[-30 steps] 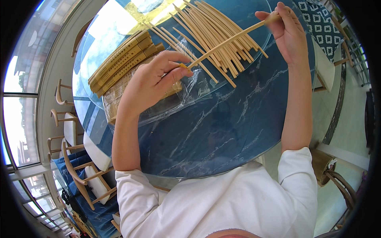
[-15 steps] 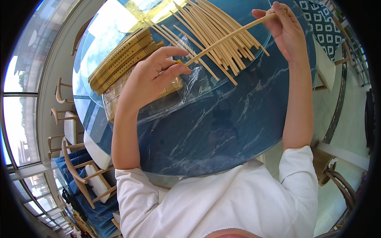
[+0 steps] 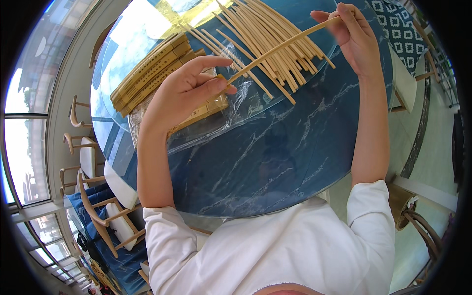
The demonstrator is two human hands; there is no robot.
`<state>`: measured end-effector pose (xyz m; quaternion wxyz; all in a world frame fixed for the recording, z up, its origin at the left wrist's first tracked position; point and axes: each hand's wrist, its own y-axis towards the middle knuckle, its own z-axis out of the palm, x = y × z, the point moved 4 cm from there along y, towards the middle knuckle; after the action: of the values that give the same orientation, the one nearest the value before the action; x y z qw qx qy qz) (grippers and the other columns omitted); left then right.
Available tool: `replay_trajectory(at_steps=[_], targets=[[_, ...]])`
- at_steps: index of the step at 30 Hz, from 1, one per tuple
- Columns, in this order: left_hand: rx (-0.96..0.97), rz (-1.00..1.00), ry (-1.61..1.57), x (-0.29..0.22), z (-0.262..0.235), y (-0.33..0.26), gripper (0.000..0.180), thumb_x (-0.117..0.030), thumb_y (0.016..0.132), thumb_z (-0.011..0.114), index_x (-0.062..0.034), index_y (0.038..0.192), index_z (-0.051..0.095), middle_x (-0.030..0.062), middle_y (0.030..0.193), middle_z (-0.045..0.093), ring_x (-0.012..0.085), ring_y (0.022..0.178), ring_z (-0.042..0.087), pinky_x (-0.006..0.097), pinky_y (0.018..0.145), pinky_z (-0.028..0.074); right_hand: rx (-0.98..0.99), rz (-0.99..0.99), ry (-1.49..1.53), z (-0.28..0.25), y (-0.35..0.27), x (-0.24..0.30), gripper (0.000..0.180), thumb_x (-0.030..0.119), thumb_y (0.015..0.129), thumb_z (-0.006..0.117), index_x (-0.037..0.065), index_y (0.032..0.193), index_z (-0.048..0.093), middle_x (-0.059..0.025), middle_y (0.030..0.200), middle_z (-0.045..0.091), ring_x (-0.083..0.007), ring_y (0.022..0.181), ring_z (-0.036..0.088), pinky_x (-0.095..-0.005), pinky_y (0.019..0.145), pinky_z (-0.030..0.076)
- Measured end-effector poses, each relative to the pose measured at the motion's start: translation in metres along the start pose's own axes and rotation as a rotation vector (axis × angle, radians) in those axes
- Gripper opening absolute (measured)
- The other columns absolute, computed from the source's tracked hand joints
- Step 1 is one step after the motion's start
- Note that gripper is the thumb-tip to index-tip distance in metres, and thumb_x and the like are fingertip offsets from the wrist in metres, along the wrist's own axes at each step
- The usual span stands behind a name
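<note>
Since one second ago, the left hand [image 3: 182, 93] has shifted slightly toward the left of the frame, and its index finger is now lifted and straighter. With it, the lower end of the long, thin, light wooden stick [image 3: 275, 50] moved a little left; the right hand [image 3: 358, 44] shifted only slightly.

This stick crosses the upper middle of the frame at a slant. Left thumb and lower fingers are pinched at its lower end, beside a small yellow piece [image 3: 221, 77]. Right fingers are curled at its upper end, with the thumb spread apart; how firmly they grip I cannot tell.

Behind it, many similar loose wooden sticks [image 3: 260, 24] lie on the round blue marble-patterned desk [image 3: 265, 162]. Long yellow-brown printed packets [image 3: 147, 73] are stacked at upper left, near crumpled transparent plastic film [image 3: 236, 105].
</note>
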<state>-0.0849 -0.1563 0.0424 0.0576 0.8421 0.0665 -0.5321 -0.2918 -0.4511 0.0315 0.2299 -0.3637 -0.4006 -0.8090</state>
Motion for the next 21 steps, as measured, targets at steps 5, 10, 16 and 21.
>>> replay_trajectory(at_steps=[5,10,16,21], targets=[[0.006,-0.034,0.061,-0.004,0.001,0.0,0.042,-0.009,0.108,0.064,-0.0079,0.15,0.058,0.0148,0.105,0.081,0.0161,0.099,0.079,0.023,0.077,0.059,-0.039,0.034,-0.083,0.003,-0.001,0.002,0.025,0.024,0.114,0.056,0.01,0.095,0.065,-0.002,0.074,0.065,-0.0155,0.074,0.07,-0.0415,0.098,0.06],[-0.037,-0.019,0.073,-0.009,0.007,-0.001,0.042,-0.01,0.108,0.065,-0.0084,0.149,0.06,0.0131,0.1,0.082,0.0095,0.089,0.076,0.019,0.065,0.049,-0.177,0.045,-0.383,0.017,-0.004,0.006,0.031,0.029,0.113,0.058,0.01,0.09,0.063,-0.0017,0.062,0.059,-0.0139,0.064,0.065,-0.0363,0.089,0.061],[-0.079,0.028,0.099,-0.008,0.008,0.0,0.042,-0.012,0.107,0.067,-0.0091,0.149,0.061,0.0106,0.098,0.082,0.0023,0.066,0.064,0.019,0.056,0.042,-0.207,0.075,-0.496,0.025,-0.005,0.003,0.038,0.038,0.112,0.058,0.01,0.086,0.059,-0.0012,0.062,0.059,-0.0112,0.064,0.064,-0.0306,0.081,0.057],[-0.13,0.022,0.155,-0.013,0.008,0.001,0.043,-0.014,0.106,0.068,-0.0093,0.149,0.061,0.0078,0.096,0.081,0.001,0.058,0.057,0.02,0.054,0.039,-0.23,0.202,-0.579,0.035,-0.014,-0.01,0.038,0.036,0.113,0.058,0.009,0.087,0.061,-0.0022,0.076,0.065,-0.0125,0.074,0.066,-0.0292,0.081,0.055]])
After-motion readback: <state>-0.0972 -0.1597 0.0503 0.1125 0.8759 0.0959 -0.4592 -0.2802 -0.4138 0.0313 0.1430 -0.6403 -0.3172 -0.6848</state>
